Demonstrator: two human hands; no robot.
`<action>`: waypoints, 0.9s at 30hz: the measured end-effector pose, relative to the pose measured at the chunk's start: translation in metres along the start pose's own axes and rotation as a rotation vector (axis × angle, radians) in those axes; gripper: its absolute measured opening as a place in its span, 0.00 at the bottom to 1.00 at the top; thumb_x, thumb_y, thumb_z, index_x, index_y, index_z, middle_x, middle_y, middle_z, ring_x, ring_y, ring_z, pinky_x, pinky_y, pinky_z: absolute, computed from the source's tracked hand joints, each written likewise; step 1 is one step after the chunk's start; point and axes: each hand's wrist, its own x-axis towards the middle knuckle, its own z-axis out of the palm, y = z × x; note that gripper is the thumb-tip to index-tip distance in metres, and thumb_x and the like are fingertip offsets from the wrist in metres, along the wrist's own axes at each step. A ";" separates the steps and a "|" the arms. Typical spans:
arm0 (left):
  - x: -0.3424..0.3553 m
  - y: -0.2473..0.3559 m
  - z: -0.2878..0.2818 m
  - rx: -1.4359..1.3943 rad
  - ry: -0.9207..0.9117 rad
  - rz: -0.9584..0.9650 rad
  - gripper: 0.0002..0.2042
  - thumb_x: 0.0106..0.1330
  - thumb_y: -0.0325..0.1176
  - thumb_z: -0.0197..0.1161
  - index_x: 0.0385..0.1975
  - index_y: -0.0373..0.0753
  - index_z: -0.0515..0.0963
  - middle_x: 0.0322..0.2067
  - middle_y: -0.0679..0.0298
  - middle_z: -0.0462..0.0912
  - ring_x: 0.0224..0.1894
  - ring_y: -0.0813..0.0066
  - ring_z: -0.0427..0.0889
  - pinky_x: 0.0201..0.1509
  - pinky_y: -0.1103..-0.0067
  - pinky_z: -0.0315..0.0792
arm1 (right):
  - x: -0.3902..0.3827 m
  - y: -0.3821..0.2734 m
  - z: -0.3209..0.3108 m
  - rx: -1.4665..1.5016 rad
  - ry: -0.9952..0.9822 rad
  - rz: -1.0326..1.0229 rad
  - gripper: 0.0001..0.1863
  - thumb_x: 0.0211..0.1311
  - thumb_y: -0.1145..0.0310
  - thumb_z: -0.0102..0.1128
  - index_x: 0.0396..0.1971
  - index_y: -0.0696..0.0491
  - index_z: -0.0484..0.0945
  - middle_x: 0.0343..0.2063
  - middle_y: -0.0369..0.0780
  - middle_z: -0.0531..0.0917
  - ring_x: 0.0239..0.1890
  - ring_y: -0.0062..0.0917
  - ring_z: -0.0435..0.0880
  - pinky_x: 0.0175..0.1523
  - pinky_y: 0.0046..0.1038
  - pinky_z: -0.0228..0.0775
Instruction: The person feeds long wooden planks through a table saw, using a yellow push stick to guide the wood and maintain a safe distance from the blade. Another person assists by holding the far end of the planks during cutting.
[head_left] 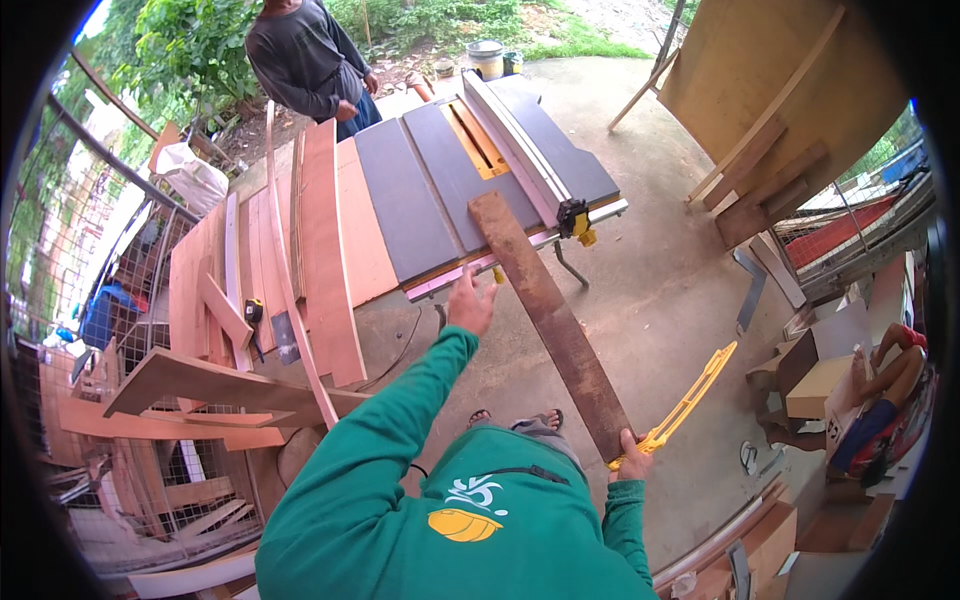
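Note:
My right hand point(632, 458) grips the near end of a long dark-brown board point(548, 325) together with a long yellow plastic push stick point(690, 400). The board's far end rests on the grey table saw point(405, 205), near its yellow throat plate point(475, 140) and beside the rail fence point(515, 150). My left hand point(470, 305) is at the saw's front edge, left of the board, fingers apart and holding nothing; whether a fingertip touches the edge I cannot tell.
Pink-toned planks point(330, 240) and a tape measure point(254, 312) lie left of the saw. A person in grey point(300, 60) stands beyond it. A large panel point(750, 70) leans at back right. Another person's bare legs point(870, 390) show among boards at right. Wire fencing point(120, 320) runs along the left.

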 end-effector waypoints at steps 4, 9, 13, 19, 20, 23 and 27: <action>0.077 0.001 0.037 0.296 -0.086 -0.023 0.32 0.72 0.50 0.69 0.68 0.33 0.75 0.55 0.43 0.84 0.60 0.45 0.82 0.65 0.58 0.74 | 0.028 0.003 -0.008 0.015 -0.013 -0.021 0.19 0.63 0.75 0.78 0.47 0.52 0.75 0.44 0.36 0.80 0.45 0.26 0.83 0.56 0.31 0.79; 0.112 0.036 0.079 0.317 -0.134 -0.157 0.32 0.70 0.50 0.71 0.68 0.35 0.78 0.57 0.46 0.83 0.63 0.43 0.79 0.72 0.58 0.70 | 0.063 0.006 0.001 -0.034 0.051 -0.037 0.19 0.69 0.72 0.75 0.54 0.55 0.77 0.47 0.40 0.83 0.49 0.32 0.86 0.59 0.37 0.81; 0.121 0.050 0.089 0.312 -0.065 -0.309 0.34 0.67 0.50 0.74 0.71 0.44 0.78 0.63 0.56 0.77 0.68 0.50 0.72 0.74 0.56 0.66 | 0.093 -0.005 0.002 0.162 -0.124 0.303 0.15 0.73 0.69 0.71 0.54 0.56 0.79 0.48 0.42 0.87 0.51 0.35 0.89 0.61 0.41 0.84; 0.140 0.060 0.067 0.342 -0.088 -0.315 0.38 0.64 0.55 0.74 0.73 0.46 0.76 0.66 0.59 0.73 0.70 0.55 0.68 0.76 0.56 0.64 | 0.087 -0.014 0.025 0.059 -0.081 0.343 0.17 0.73 0.69 0.71 0.56 0.59 0.79 0.47 0.44 0.88 0.48 0.37 0.90 0.58 0.44 0.86; 0.143 0.053 0.063 0.334 -0.104 -0.312 0.39 0.63 0.55 0.76 0.74 0.47 0.75 0.66 0.60 0.72 0.70 0.55 0.68 0.75 0.56 0.63 | 0.085 -0.015 0.032 0.038 -0.082 0.321 0.18 0.73 0.69 0.72 0.56 0.59 0.79 0.47 0.44 0.88 0.48 0.37 0.90 0.57 0.44 0.86; 0.158 0.046 0.059 0.310 -0.114 -0.334 0.44 0.60 0.56 0.78 0.76 0.47 0.71 0.66 0.60 0.70 0.70 0.54 0.67 0.75 0.55 0.61 | 0.088 -0.012 0.048 0.029 -0.039 0.272 0.19 0.72 0.69 0.73 0.55 0.60 0.79 0.46 0.44 0.87 0.47 0.36 0.90 0.57 0.42 0.86; 0.176 0.043 0.055 0.365 -0.010 -0.382 0.51 0.57 0.57 0.80 0.78 0.41 0.65 0.67 0.55 0.68 0.71 0.53 0.66 0.76 0.54 0.60 | 0.090 -0.007 0.064 0.005 -0.032 0.269 0.19 0.72 0.67 0.72 0.57 0.59 0.79 0.49 0.45 0.88 0.49 0.37 0.90 0.59 0.43 0.85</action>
